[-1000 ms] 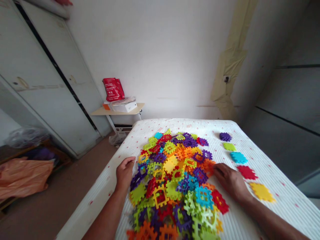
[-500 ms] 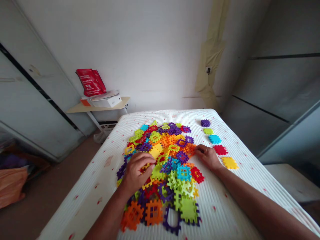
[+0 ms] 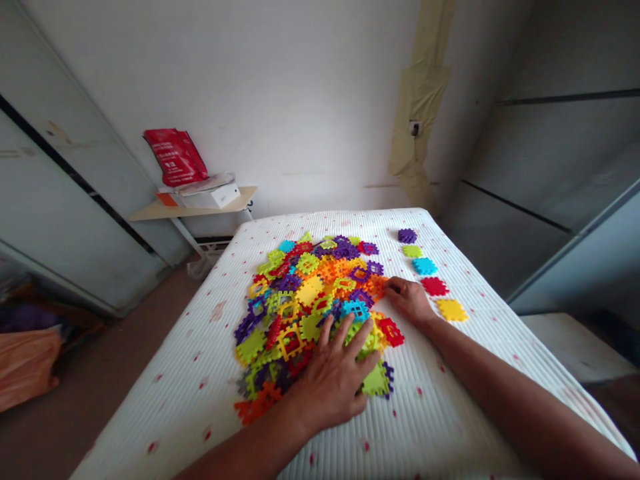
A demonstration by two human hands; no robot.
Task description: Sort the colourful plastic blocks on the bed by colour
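A heap of colourful notched plastic pieces (image 3: pixel 310 291) covers the middle of the white bed-like surface (image 3: pixel 200 373). My left hand (image 3: pixel 340 373) lies palm down with fingers spread over the heap's near right part, beside a flat green piece (image 3: pixel 376 380). At the heap's right edge, my right hand (image 3: pixel 407 299) has its fingers closed at the orange pieces (image 3: pixel 376 287); whether they grip one is hard to see. Right of the heap runs a column of pieces: a purple stack (image 3: pixel 407 236), then green (image 3: pixel 413 251), blue (image 3: pixel 425 266), red (image 3: pixel 435 287) and yellow (image 3: pixel 452 309).
At the back left, a small table (image 3: pixel 160 211) holds a red bag (image 3: pixel 176 157) and a white box (image 3: pixel 213 196). A wall with a taped strip and socket (image 3: pixel 415 128) stands behind. Grey cabinets (image 3: pixel 550 160) are on the right; an orange bag (image 3: pixel 30 367) sits at far left.
My left hand has moved right and nearer, and its fingers have spread. Near pieces of the heap have shifted inward. My right hand stays at the orange pieces. The view has shifted slightly.
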